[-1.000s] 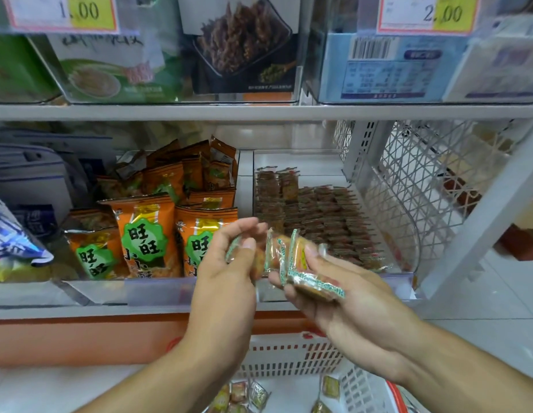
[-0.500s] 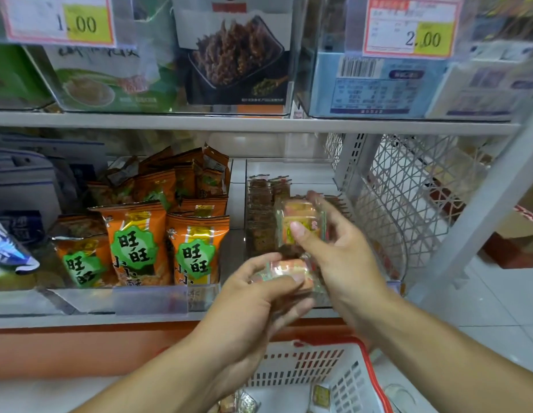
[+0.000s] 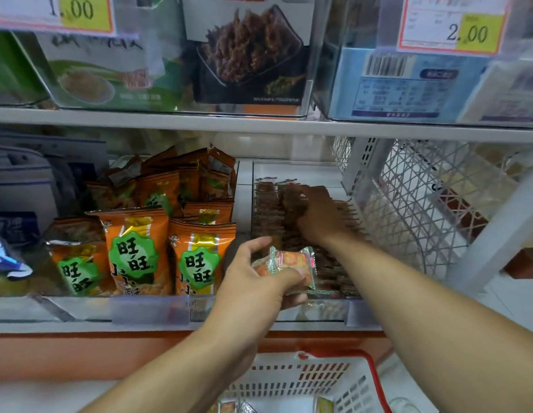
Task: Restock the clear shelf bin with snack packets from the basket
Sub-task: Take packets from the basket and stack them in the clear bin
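The clear shelf bin [image 3: 314,312] stands on the lower shelf, right of centre, filled with rows of small brownish snack packets [image 3: 266,213]. My left hand [image 3: 250,283] is at the bin's front edge and grips a small stack of orange, clear-wrapped snack packets [image 3: 290,263]. My right hand [image 3: 317,217] reaches deep into the bin, on top of the rows near the back. It is dark and blurred, and its fingertips are hidden. The white basket [image 3: 289,380] with a red rim sits below, with a few packets [image 3: 229,408] in it.
Orange snack bags [image 3: 134,251] fill the bin to the left. A white wire mesh panel [image 3: 408,204] closes the shelf's right end. The upper shelf board [image 3: 259,120] hangs low over the bin, carrying clear boxes and price tags.
My right hand has moved from in front of the bin to far inside it, over the rows. My left hand has stayed at the front edge with its packets.
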A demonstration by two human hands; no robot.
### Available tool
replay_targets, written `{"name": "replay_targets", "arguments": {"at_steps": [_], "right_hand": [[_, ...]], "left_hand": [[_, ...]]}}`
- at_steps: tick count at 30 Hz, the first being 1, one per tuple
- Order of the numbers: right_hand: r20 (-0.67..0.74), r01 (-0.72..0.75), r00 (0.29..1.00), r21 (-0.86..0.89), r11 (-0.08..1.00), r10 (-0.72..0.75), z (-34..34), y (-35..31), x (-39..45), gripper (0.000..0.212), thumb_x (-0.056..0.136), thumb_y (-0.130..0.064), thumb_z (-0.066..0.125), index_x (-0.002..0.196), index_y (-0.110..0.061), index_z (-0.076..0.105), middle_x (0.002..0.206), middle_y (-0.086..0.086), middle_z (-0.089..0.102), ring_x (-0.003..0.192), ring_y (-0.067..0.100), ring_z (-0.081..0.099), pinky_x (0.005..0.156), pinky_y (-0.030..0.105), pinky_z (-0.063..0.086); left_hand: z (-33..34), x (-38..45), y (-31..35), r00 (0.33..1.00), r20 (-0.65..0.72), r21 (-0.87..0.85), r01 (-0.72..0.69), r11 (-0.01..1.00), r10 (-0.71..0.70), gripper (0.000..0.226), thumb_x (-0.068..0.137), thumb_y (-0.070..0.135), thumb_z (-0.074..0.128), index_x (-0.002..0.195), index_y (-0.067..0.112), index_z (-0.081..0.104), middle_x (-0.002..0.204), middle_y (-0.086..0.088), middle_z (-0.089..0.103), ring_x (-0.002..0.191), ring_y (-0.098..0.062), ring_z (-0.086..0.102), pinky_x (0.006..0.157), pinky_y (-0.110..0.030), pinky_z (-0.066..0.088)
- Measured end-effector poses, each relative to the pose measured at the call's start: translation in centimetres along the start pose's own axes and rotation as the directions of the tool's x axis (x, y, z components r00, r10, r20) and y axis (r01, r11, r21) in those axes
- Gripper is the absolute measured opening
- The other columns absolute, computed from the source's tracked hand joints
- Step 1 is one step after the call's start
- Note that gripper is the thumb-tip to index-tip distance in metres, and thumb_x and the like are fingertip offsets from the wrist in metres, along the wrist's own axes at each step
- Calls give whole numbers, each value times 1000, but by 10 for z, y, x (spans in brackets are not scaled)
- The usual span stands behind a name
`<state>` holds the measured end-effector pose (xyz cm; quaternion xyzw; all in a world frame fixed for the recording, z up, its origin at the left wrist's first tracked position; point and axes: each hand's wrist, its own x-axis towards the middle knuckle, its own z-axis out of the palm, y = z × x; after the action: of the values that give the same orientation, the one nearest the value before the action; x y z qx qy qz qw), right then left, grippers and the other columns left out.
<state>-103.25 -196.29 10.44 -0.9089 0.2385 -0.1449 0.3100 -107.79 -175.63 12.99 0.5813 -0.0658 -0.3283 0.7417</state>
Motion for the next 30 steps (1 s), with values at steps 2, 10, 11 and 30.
{"name": "replay_targets", "arguments": {"at_steps": [2, 10, 11, 30], "right_hand": [[-62, -36, 997, 54, 998, 39, 4, -1, 0, 71, 82, 8, 62, 146, -18, 48, 141, 17, 47, 134, 33, 45, 113, 39, 40], [-50, -124, 989, 222, 967, 138, 10, -9, -4, 63, 90, 0, 61, 148, -18, 45, 137, 9, 59, 120, 26, 59, 97, 30, 50], [-55, -114, 990, 189, 975, 126, 10, -10, -5, 61, 90, 0, 61, 148, -17, 47, 139, 9, 59, 126, 27, 57, 104, 32, 47], [-290, 57, 957, 229, 972, 12, -16, -17, -29, 15, 99, -35, 58, 108, -29, 68, 108, -7, 68, 79, -6, 60, 68, 13, 41]], "left_hand": [[-1, 1, 0, 1000, 4, -1, -3, 1000, 3, 61, 84, 2, 80, 131, 31, 54, 108, -4, 65, 77, -18, 78, 69, -30, 64], [-3, 1, -3, 1000, 7, 12, -6, 1000, 6, 61, 83, 0, 80, 131, 31, 56, 112, -6, 63, 80, -17, 78, 68, -29, 63], [-4, 1, -3, 1000, 9, 15, -5, 1000, 5, 62, 84, 0, 79, 131, 31, 55, 113, -7, 63, 80, -18, 78, 68, -29, 63], [-12, -3, 7, 998, 65, -114, -1, 993, 9, 64, 54, 6, 91, 113, 19, 72, 115, -20, 71, 87, -32, 78, 70, -32, 63]]}}
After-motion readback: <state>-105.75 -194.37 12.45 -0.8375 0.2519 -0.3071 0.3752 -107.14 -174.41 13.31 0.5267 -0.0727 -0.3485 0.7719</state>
